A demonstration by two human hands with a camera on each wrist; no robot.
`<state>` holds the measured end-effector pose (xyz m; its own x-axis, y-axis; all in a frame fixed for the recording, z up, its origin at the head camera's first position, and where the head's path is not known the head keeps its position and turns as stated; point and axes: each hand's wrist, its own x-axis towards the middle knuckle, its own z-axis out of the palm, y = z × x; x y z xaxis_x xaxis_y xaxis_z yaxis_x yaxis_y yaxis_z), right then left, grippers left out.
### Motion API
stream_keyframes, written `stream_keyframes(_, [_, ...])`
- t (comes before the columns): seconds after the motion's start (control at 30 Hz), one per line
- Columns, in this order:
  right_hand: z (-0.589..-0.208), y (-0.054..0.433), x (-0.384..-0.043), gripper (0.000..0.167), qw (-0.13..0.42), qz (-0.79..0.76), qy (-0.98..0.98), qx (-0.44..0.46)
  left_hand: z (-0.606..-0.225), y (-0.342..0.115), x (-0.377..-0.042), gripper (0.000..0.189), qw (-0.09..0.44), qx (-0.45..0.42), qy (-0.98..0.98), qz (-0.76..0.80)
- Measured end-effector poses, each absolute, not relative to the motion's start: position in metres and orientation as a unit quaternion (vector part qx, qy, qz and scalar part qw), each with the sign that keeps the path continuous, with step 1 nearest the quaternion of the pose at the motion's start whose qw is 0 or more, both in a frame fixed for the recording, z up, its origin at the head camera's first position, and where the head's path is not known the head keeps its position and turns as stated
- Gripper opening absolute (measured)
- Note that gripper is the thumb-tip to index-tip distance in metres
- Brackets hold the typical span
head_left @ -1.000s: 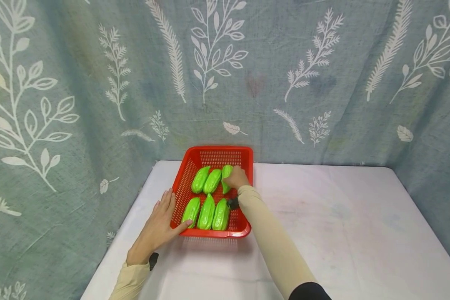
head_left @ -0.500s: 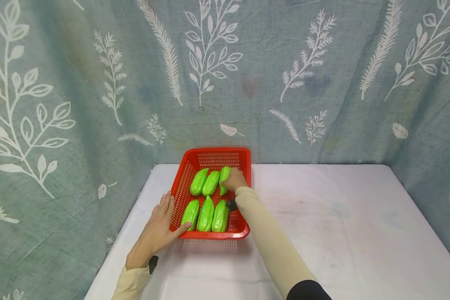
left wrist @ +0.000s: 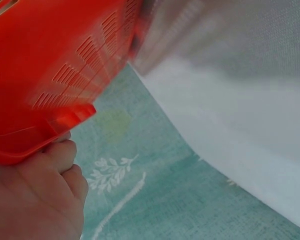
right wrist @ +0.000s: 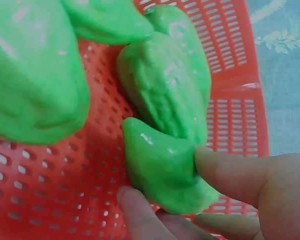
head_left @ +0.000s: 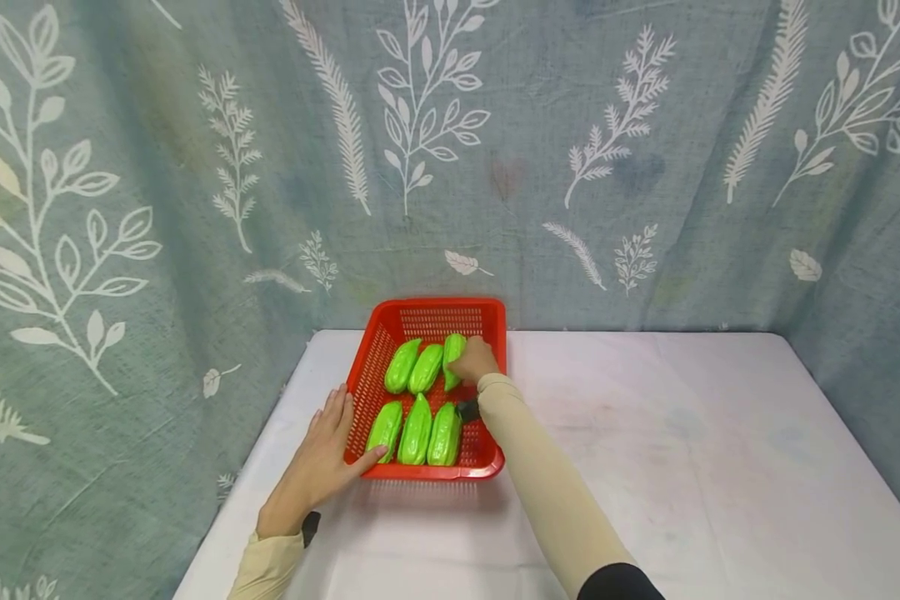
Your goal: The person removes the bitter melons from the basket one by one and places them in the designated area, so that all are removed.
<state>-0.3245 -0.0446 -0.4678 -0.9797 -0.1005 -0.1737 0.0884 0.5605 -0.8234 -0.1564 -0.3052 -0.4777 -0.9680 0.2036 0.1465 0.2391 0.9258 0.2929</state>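
A red perforated plastic basket point(head_left: 442, 304) holds several bright green, pointed bitter melons in two rows. My right hand point(head_left: 477, 360) reaches into its back right part. There, thumb and fingers pinch a bitter melon point(head_left: 453, 348); in the right wrist view the thumb point(right wrist: 235, 172) lies against one side of it and a fingertip on the other. Along the basket's left rim lie the straight fingers of my left hand point(head_left: 322, 458), with its thumb over the front left corner. The left wrist view shows that hand point(left wrist: 35, 200) right under the rim.
The basket stands at the back left of a white-covered table point(head_left: 667, 450). A grey-green curtain point(head_left: 540, 150) with white leaf prints hangs behind the table and along its sides. Front-row bitter melons point(head_left: 416, 429) lie just before the right wrist.
The head view has shifted slightly. Both hands keep nearly the same places on the basket and the bitter melon.
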Motion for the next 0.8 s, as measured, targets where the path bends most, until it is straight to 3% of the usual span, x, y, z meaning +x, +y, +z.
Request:
stream_keyframes(0.37, [-0.467,-0.042,-0.324,0.019,0.106,-0.512,0.853,-0.006,-0.484,-0.304,-0.156,0.112,0.076,-0.117,-0.980,-0.142])
stream_keyframes(0.8, [-0.434,-0.028,-0.309,0.038,0.137,-0.600,0.786,-0.063,-0.484,-0.307,-0.159,0.118,0.062,-0.109,-0.980,-0.154])
